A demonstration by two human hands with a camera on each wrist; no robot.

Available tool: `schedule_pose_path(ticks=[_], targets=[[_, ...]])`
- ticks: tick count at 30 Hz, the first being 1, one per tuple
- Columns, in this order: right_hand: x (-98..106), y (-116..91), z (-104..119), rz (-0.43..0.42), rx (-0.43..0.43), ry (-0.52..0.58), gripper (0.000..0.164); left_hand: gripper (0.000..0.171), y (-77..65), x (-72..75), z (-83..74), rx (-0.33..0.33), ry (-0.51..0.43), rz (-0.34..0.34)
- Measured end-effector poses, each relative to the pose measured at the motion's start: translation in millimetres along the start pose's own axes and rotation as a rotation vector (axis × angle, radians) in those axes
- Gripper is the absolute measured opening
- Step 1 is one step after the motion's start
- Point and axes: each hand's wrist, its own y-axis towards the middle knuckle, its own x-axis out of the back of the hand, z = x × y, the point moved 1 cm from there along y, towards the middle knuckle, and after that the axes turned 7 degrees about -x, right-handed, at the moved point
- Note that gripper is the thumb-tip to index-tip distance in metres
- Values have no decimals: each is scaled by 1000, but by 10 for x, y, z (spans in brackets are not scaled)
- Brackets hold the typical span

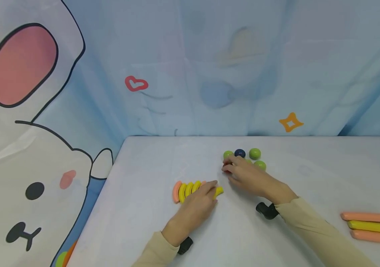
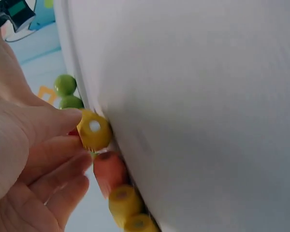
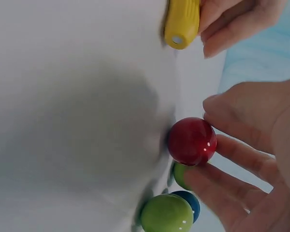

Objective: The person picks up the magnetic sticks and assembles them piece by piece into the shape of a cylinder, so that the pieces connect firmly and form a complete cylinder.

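Observation:
The thumb and fingers of my left hand (image 1: 196, 204) pinch a yellow toy banana (image 2: 94, 130) with a pale spot on its end. It lies at the right end of a row of toy bananas (image 1: 188, 189) and a salmon-coloured sausage-shaped toy (image 1: 176, 191); the hand hides part of that row. Farther back, my right hand (image 1: 248, 176) grips a shiny red ball (image 3: 192, 141), its fingertips around one side. Green balls (image 1: 254, 154) and a dark blue ball (image 1: 240, 153) sit close by those fingers.
At the right of the white table (image 1: 136, 230) lie two long salmon-coloured sticks (image 1: 366, 217) with a yellow one (image 1: 373, 227) between them. A printed blue curtain (image 1: 183, 74) hangs behind the table's back edge. Black wrist cameras (image 1: 267, 210) stick out beneath both wrists.

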Motion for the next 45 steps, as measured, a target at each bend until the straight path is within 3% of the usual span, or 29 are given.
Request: schedule_pose_path(ticks=[6,10,14,16,22,32,37,41,45], targets=[[4,-145,25,-37,49,-30,14,22,57,34,-119,-18,-122,51],[19,-251,19,-41,62,-2,12,20,77,46,-164,11,-157,69],[48,-366,-4,13,12,44,17,21,95,57,-190,82,-216,80],[65,-416,-23,41,-21,70,18,22,106,61,-196,147,-296,77],[93,-551,-123,66,-81,143,26,22,175,76,-205,312,-479,7],[72,-695,-236,79,-65,277,33,19,388,44,-232,356,-569,24],[43,-679,-231,44,-69,287,36,16,441,58,-246,420,-557,54],[10,-661,-220,13,-80,295,36,16,474,68,-253,425,-547,84],[-20,-633,-193,3,-80,314,36,16,474,41,-257,434,-566,73]])
